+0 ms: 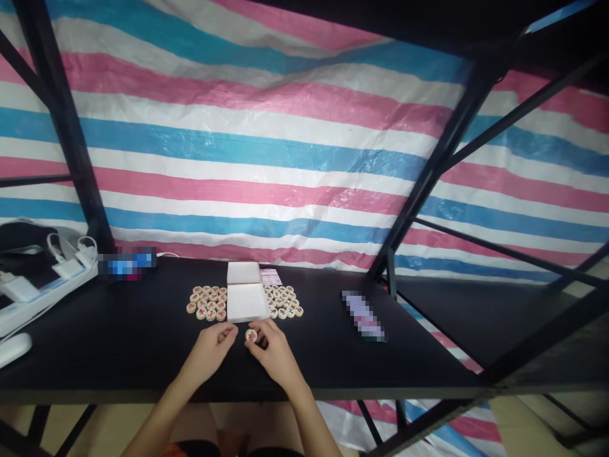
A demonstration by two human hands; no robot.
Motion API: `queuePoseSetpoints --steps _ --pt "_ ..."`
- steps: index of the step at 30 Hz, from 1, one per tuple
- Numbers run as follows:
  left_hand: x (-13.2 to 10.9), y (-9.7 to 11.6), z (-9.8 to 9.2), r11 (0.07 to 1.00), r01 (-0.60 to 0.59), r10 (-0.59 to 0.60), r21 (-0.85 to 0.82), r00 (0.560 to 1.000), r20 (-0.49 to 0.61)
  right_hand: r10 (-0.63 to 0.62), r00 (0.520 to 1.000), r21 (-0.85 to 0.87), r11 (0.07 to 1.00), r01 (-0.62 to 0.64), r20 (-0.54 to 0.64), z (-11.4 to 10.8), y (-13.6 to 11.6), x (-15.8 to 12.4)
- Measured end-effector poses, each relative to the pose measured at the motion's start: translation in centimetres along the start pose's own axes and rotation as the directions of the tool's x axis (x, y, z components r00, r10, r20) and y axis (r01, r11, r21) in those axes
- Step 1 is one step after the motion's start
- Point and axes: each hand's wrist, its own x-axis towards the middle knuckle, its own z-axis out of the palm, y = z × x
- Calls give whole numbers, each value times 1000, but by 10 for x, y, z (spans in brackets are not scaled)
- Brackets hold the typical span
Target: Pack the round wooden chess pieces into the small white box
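Observation:
My right hand (273, 349) pinches a Chinese chess piece (251, 336), a round pale disc with a red character facing up. To its left, my left hand (216, 343) has its fingers curled in, and no piece shows in it. Just beyond both hands lies an open white box (247, 303) with its lid (243, 273) folded back. Red-marked chess pieces (208, 303) are grouped in rows left of the box. On its right side sit rows of black-marked chess pieces (282, 301).
A pink-and-white paper (271, 277) lies behind the black-marked pieces. Farther right is a blurred phone-like object (364, 316). A white power strip (47, 292) with plugs and a white mouse (15, 349) occupy the left. Black metal posts (428, 171) frame the black desk (323, 355).

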Motion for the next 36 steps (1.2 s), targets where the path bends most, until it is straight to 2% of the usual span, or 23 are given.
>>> queuePoseSetpoints --steps 4,8,12,18,22,28,32,36 --pt "-1 1 14 999 -23 22 40 1000 20 4 1000 90 996 -6 20 1 2 1" --pt "-4 -2 12 993 -95 90 69 993 70 68 998 133 989 -70 18 0 5 5" --pt "-7 1 10 991 -109 102 72 990 94 137 990 168 976 -137 11 -1 9 8" --pt "-7 5 9 994 -92 84 63 989 120 134 991 230 964 -136 24 -1 10 7" --pt "-6 6 9 997 -78 79 -11 989 122 80 995 284 954 -94 61 -4 7 5" --pt "-5 5 9 998 -46 50 -50 995 81 -5 998 184 983 -8 70 -5 0 2" --pt "-6 3 9 995 -47 52 -84 997 63 9 998 46 999 -12 60 -5 -2 2" --pt "-6 3 9 995 -43 48 -88 997 56 26 996 52 998 -31 89 -6 -4 1"
